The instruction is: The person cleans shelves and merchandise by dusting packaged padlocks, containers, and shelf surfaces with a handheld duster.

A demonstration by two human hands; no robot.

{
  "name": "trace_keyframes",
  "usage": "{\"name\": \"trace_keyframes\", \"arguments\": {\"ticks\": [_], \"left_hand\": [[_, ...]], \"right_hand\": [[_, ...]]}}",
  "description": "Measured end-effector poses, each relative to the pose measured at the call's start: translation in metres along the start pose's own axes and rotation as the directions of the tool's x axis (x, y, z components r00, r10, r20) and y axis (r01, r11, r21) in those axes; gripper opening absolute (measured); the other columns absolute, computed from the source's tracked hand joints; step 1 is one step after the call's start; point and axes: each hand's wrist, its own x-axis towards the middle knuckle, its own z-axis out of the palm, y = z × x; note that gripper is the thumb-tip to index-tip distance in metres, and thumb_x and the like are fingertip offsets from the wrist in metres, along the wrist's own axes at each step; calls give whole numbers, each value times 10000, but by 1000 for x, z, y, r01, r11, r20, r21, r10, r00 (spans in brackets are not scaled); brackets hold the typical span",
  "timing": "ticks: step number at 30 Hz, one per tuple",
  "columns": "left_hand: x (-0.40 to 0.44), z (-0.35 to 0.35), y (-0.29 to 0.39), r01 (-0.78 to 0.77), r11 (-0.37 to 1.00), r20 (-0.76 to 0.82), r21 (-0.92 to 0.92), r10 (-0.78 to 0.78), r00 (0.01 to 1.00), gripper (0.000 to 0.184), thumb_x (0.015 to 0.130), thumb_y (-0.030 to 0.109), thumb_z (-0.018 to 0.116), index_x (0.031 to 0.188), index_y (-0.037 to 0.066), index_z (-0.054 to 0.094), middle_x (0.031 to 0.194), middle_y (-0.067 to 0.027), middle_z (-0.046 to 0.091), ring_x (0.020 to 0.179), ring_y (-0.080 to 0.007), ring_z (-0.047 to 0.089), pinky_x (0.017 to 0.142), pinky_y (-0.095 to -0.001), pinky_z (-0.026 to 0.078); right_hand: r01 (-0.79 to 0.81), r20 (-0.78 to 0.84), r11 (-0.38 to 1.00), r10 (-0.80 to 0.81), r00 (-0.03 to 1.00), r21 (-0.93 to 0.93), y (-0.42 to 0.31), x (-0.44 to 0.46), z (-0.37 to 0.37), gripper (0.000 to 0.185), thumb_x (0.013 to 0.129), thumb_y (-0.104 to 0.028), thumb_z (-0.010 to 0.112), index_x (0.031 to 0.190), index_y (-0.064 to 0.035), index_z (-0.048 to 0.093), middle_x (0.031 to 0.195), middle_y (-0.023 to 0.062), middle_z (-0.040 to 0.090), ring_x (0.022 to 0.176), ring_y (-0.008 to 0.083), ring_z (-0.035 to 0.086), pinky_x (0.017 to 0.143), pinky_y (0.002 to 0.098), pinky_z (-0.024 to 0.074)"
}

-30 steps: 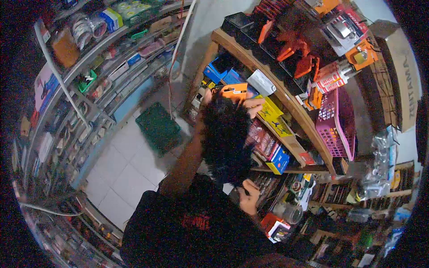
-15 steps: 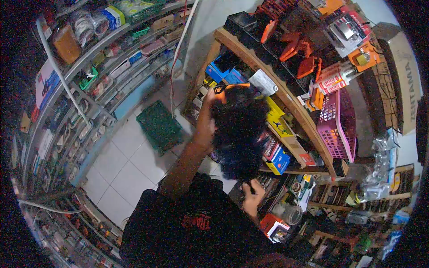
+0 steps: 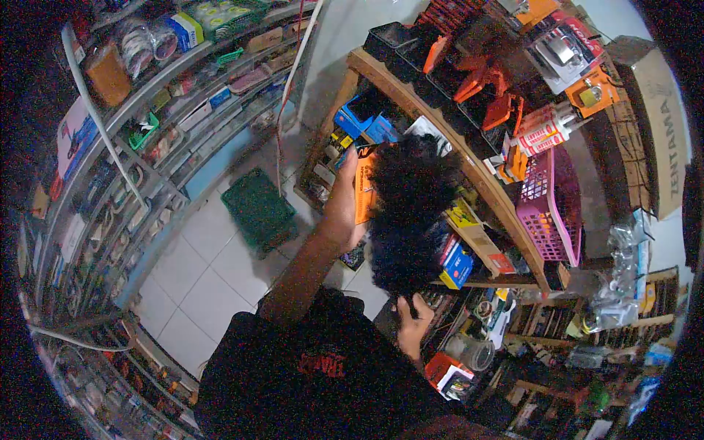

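Observation:
My left hand (image 3: 343, 209) is closed on an orange pack with dark printing (image 3: 364, 192), tilted upright at the front of the wooden shelf. My right hand (image 3: 415, 323) grips the lower end of a black feather duster (image 3: 411, 213). Its handle is mostly hidden. The dark feathers reach up across the shelf front and overlap the right side of the orange pack. Behind them stand blue boxes (image 3: 367, 123), a yellow box (image 3: 462, 214) and a blue-and-yellow box (image 3: 457, 265).
The wooden shelf edge (image 3: 440, 121) slants past the duster. A pink basket (image 3: 546, 220) and white sealant tubes (image 3: 545, 130) are on the right. Glass display shelves (image 3: 158, 158) curve along the left. A green crate (image 3: 258, 209) sits on the tiled floor.
The orange pack has been brought down and turned, so more of its face shows. The feather duster has shifted slightly right, and my left hand has come slightly lower.

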Motion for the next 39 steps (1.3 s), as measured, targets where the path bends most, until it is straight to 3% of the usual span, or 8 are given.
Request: {"name": "trace_keyframes", "arguments": {"ticks": [9, 13, 17, 20, 23, 27, 30, 39], "left_hand": [[-5, 0, 5, -20, 1000, 22, -8, 20, 1000, 664, 961, 585, 261, 1342, 51, 361, 1201, -159, 568, 1044, -277, 582, 958, -400, 449], [-2, -3, 8, -33, 999, 78, -40, 36, 996, 687, 957, 600, 238, 1339, 39, 339, 1163, -163, 574, 1009, -266, 590, 951, -392, 447], [-3, -7, 1, -98, 980, 8, 170, 98, 995, 712, 952, 613, 221, 1347, 29, 317, 1118, -159, 582, 981, -255, 595, 957, -377, 436], [4, -16, 3, -179, 903, 23, 391, 185, 983, 731, 949, 623, 209, 1353, 21, 301, 1085, -156, 587, 959, -246, 599, 960, -365, 428], [3, -21, 5, -207, 890, 22, 406, 217, 976, 751, 945, 632, 199, 1359, 12, 293, 1080, -163, 589, 959, -245, 603, 966, -364, 424], [-15, 2, 8, -76, 975, -31, 210, 85, 996, 775, 937, 645, 200, 1351, 1, 316, 1137, -194, 578, 1019, -270, 598, 977, -389, 428], [-19, 13, 15, 65, 997, -43, 51, -62, 997, 789, 929, 658, 206, 1338, -4, 340, 1172, -214, 567, 1067, -297, 587, 982, -405, 429], [-10, -2, 4, 61, 957, 199, -283, -3, 980, 901, 860, 740, 265, 1315, -34, 344, 1289, -339, 449, 1227, -414, 467, 1002, -496, 418]], "right_hand": [[181, 190, 971, -151, 970, -155, 38, -2, 4, 349, 752, -1, 746, 1061, 6, 586, 1099, 174, 567, 1007, 235, 559, 915, 348, 431], [689, -21, 714, -696, 718, -123, 40, -1, 18, 321, 743, 70, 709, 1012, 18, 540, 950, 151, 570, 868, 265, 589, 795, 381, 470], [241, 4, 965, -243, 970, 106, 35, -7, 21, 214, 728, 62, 700, 887, 35, 558, 842, 182, 573, 684, 283, 580, 641, 354, 470], [388, 372, 917, -330, 867, -91, 5, 8, 3, 150, 733, 16, 704, 747, 28, 555, 682, 139, 501, 567, 224, 527, 533, 333, 413], [578, 64, 812, -583, 810, 82, 28, 3, 21, 211, 760, -30, 693, 655, 22, 518, 603, 118, 435, 532, 172, 482, 494, 344, 364], [33, 135, 993, -48, 990, 115, -18, 7, 12, 127, 769, -11, 701, 745, 11, 578, 691, 94, 506, 588, 193, 542, 571, 326, 454], [507, 30, 848, -509, 860, -155, 23, 2, 16, 240, 747, 36, 726, 923, -6, 568, 924, 129, 519, 824, 217, 572, 756, 337, 471], [485, 109, 873, -477, 872, -58, 5, 5, 14, 204, 663, 15, 702, 654, 8, 499, 642, 101, 455, 561, 242, 446, 552, 343, 349]]}}
